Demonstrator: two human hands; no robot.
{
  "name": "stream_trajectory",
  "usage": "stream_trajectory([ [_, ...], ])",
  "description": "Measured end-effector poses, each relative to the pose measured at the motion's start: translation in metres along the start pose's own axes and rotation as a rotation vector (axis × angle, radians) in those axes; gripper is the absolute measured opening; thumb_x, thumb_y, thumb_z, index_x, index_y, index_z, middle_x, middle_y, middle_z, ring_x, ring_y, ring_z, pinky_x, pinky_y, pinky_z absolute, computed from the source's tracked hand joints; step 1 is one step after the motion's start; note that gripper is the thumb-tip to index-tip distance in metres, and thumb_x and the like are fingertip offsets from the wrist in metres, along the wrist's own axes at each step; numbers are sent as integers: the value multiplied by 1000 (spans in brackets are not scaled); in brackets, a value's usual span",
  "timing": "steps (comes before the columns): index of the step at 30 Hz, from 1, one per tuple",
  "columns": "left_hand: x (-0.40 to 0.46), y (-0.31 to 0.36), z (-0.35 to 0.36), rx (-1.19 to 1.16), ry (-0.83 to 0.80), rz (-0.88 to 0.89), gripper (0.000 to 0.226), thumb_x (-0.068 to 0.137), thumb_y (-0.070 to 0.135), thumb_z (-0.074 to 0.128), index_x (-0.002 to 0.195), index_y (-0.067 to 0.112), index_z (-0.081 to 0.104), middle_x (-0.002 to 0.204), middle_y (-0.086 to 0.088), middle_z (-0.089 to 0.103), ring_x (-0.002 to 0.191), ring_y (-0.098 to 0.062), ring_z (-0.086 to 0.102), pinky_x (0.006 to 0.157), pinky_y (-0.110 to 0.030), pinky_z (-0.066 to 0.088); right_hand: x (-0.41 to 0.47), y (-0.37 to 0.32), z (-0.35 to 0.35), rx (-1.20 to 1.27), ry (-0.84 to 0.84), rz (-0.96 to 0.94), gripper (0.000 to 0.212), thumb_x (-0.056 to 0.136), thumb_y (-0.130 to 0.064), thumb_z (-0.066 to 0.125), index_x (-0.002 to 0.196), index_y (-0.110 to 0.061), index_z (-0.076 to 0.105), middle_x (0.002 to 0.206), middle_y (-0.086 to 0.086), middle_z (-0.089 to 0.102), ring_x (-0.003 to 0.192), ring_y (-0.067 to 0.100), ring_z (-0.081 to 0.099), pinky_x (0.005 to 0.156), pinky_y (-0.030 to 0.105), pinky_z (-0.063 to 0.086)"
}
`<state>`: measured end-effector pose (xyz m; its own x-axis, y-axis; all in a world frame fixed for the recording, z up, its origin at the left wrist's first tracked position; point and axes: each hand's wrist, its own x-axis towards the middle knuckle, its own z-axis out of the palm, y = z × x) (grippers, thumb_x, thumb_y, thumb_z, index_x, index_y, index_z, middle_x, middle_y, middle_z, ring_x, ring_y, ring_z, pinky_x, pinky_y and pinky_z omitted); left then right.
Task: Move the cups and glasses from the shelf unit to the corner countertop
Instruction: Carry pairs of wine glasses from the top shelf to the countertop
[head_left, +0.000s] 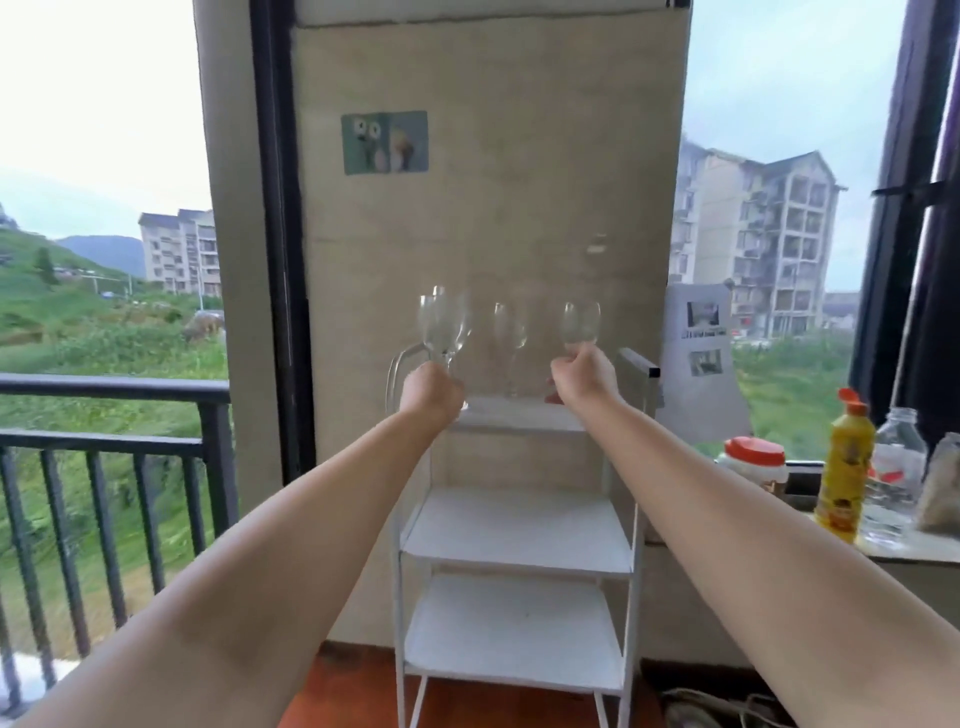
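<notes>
Left hand: I see my left hand (434, 389) clenched around the stems of two wine glasses (441, 325), held together above the top shelf's left edge; the bowls overlap and may be touching.
Right hand: my right hand (584, 376) is pinched round the stem of a single wine glass (581, 323), just under the bowl; I cannot tell whether its foot is clear of the shelf.
Still to fetch: one more wine glass (510, 338) stands on the top tier of the white shelf unit (519, 525), between my two hands.
Lower tiers: nothing shows on them.
Step in hand, as I judge it: lift both loads straight up before swinging away, so neither foot clips the standing glass or the shelf's side handles.
Grip advice: keep the paired stems snug so the bowls don't knock, and hold everything upright.
Destination: the ledge at right with the yellow bottle (841, 467) may be the countertop; I cannot be sure.
Risk: three thin stems, little slack.
</notes>
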<state>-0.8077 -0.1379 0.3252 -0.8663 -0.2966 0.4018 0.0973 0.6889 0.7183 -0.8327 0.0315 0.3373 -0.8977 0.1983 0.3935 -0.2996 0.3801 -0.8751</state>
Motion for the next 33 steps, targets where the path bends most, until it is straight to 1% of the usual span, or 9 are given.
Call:
stream_trajectory([
  [2, 19, -4, 3, -38, -26, -50, 24, 86, 12, 57, 100, -6, 64, 101, -23, 67, 98, -37, 63, 73, -34, 47, 25, 5, 9, 99, -11, 125, 32, 88, -5, 45, 115, 7, 59, 95, 19, 61, 84, 38, 68, 78, 49, 59],
  [8, 48, -11, 13, -91, -60, -46, 10, 82, 5, 56, 89, 1, 62, 73, -12, 62, 79, -32, 60, 59, -27, 40, 75, 25, 25, 315, -22, 317, 43, 89, 2, 47, 132, -3, 49, 119, 14, 57, 66, 23, 60, 50, 37, 57],
  [11, 58, -14, 17, -129, -60, -45, 18, 83, 7, 55, 88, -3, 68, 73, -12, 60, 72, -25, 57, 52, -26, 35, 80, 28, 27, 370, -16, 373, 35, 89, 5, 45, 119, -7, 57, 98, 11, 60, 56, 20, 55, 34, 27, 51],
  [14, 60, -14, 18, -130, -69, -40, 20, 82, 9, 55, 67, 5, 68, 62, -7, 59, 59, -23, 54, 48, -23, 35, 82, 30, 26, 366, 14, 408, 31, 92, 4, 38, 112, -11, 57, 92, 12, 59, 53, 22, 54, 27, 24, 45],
  [19, 59, -12, 18, -136, -78, -18, 26, 84, 9, 53, 61, 8, 63, 75, -12, 67, 62, -24, 55, 62, -24, 42, 85, 29, 20, 339, 89, 357, 39, 92, 8, 33, 123, -1, 56, 87, 16, 57, 50, 23, 53, 31, 26, 48],
  [23, 55, -7, 14, -122, -81, -4, 32, 90, 14, 54, 59, 10, 60, 60, -1, 62, 47, -12, 49, 42, -16, 39, 74, 18, 12, 365, 95, 337, 38, 96, 5, 30, 125, 0, 54, 79, 13, 55, 51, 22, 54, 36, 28, 49],
  [27, 44, 6, 5, -134, -79, 31, 33, 90, 16, 55, 59, 12, 61, 80, -10, 69, 50, -13, 49, 49, -23, 39, 58, 0, 2, 304, 79, 229, 35, 97, 4, 31, 125, 4, 53, 77, 13, 54, 51, 21, 54, 27, 21, 45],
  [30, 29, 18, -4, -142, -66, 68, 33, 89, 15, 54, 57, 13, 62, 84, -12, 70, 53, -14, 50, 49, -24, 39, 41, -14, -3, 271, 54, 166, 30, 97, 1, 36, 121, 4, 53, 71, 9, 54, 51, 17, 57, 34, 23, 50],
  [33, 8, 29, -17, -142, -67, 112, 31, 86, 13, 52, 58, 13, 64, 76, -9, 64, 51, -13, 49, 39, -17, 36, 22, -26, -9, 252, 32, 113, 28, 98, -5, 40, 121, 4, 53, 87, 12, 60, 52, 14, 60, 42, 27, 54],
])
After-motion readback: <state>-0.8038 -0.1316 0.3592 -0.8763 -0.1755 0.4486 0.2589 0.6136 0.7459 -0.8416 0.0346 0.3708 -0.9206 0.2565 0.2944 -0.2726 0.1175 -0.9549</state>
